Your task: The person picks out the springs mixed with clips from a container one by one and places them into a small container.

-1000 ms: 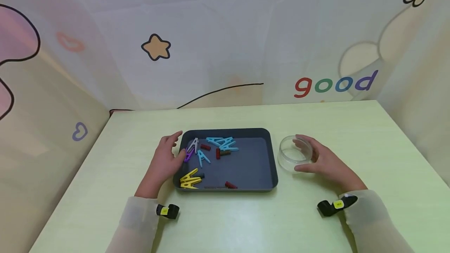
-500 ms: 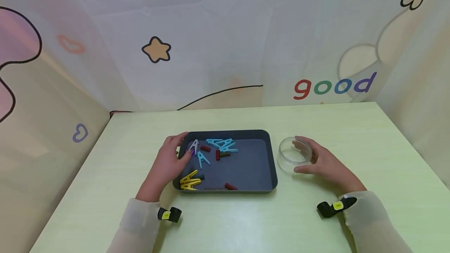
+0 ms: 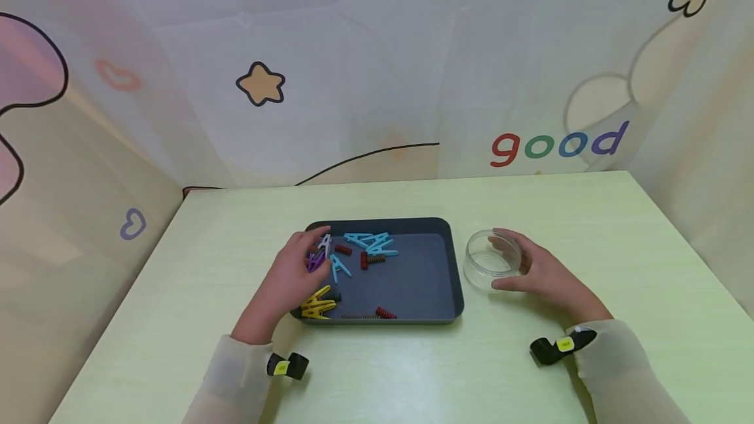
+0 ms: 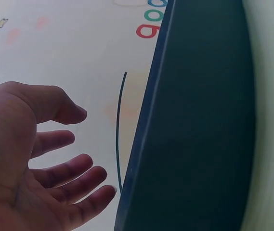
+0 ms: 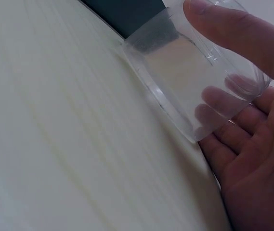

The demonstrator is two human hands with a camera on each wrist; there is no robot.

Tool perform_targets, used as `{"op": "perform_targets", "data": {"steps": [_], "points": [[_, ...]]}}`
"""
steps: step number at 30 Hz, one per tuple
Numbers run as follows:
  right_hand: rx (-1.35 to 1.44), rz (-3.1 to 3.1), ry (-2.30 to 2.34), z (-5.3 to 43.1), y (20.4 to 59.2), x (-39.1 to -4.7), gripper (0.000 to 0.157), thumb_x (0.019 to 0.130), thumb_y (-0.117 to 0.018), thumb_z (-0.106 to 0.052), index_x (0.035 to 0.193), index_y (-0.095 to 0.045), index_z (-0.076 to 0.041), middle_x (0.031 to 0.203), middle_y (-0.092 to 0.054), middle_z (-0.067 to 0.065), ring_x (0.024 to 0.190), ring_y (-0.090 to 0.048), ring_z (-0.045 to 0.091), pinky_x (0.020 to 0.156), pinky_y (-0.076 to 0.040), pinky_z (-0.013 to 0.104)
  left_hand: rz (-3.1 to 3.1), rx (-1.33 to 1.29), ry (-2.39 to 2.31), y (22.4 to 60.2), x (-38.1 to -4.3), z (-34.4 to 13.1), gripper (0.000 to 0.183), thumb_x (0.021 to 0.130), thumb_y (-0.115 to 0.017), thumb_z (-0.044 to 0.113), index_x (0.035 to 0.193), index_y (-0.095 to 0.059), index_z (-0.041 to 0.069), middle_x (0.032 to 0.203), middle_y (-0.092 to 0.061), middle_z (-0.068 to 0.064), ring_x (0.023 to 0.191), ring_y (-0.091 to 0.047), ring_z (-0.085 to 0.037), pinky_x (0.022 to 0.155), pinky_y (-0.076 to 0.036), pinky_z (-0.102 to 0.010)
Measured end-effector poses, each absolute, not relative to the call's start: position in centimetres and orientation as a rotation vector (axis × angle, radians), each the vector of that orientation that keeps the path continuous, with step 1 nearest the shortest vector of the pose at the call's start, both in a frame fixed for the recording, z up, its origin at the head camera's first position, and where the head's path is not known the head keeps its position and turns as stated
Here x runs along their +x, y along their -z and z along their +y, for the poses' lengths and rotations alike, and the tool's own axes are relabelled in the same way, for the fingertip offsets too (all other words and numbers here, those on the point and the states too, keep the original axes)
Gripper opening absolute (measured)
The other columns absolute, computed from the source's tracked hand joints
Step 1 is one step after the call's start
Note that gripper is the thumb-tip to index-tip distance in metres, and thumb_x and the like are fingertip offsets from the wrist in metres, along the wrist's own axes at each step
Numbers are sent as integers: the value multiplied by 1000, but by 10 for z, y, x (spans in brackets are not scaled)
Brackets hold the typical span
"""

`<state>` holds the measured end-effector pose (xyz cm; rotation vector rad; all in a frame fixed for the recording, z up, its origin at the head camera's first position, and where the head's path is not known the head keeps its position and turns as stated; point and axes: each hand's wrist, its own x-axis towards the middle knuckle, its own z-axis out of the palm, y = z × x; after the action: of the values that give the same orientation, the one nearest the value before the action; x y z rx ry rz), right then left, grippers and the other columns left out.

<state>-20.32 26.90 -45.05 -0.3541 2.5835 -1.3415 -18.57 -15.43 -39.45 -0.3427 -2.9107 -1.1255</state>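
Note:
My left hand [image 3: 294, 273] hovers over the left side of a dark grey tray [image 3: 412, 286], its thumb and fingers apart with nothing between them. Just by its fingers lie a purple clothespin [image 3: 317, 260] and a whitish clothespin [image 3: 325, 243]. Light blue clothespins [image 3: 371, 239] sit at the tray's back, and yellow clothespins [image 3: 318, 306] at its front left. On the right, my right hand [image 3: 538, 273] holds a clear round container [image 3: 484, 275] by its side, thumb in front and fingers behind. In the right wrist view the container [image 5: 175, 77] appears see-through, standing on the table.
Dark red coil springs [image 3: 385, 313] and a dark coil spring [image 3: 376, 258] lie among the clothespins. A pale table [image 3: 400, 371] carries everything, with a printed cloth backdrop [image 3: 365, 70] behind it. The tray's raised wall [image 4: 194, 115] fills much of the left wrist view.
My left hand has moved right, from the tray's left edge to over its inside, by the purple and whitish clothespins. The right hand and the container have stayed in place.

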Motion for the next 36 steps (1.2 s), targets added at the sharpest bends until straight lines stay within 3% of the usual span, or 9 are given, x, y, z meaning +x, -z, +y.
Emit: {"op": "perform_targets", "data": {"steps": [7,16,26,36], "points": [[-356,2584,1343,269,451,-203,94,75,-82,-38,151,-27,-30,154,-40,2,145,-31,31,113,-29,55,-2914,-396,1156,393,-183,-148,59,90,-65,17,145,-43,15,132,-50,-15,112,-56,-32,87,-56,-42],[-359,2589,1342,269,450,-203,93,75,-82,-39,150,-28,-30,154,-40,3,144,-32,32,113,-29,55,-2933,-445,1163,397,-182,-144,62,88,-68,15,145,-43,14,130,-50,-15,108,-56,-29,80,-56,-34],[-381,2600,1324,270,449,-202,91,76,-81,-40,150,-28,-31,153,-40,4,143,-33,30,112,-31,51,-2940,-563,1145,398,-179,-137,58,89,-67,15,143,-45,10,124,-58,-14,104,-58,-28,78,-53,-35],[-381,2594,1333,270,449,-202,91,76,-81,-40,150,-28,-31,153,-40,3,144,-33,30,113,-30,51,-2957,-611,1122,404,-176,-127,56,88,-68,15,141,-49,13,124,-58,-10,103,-59,-25,78,-50,-33]]}}
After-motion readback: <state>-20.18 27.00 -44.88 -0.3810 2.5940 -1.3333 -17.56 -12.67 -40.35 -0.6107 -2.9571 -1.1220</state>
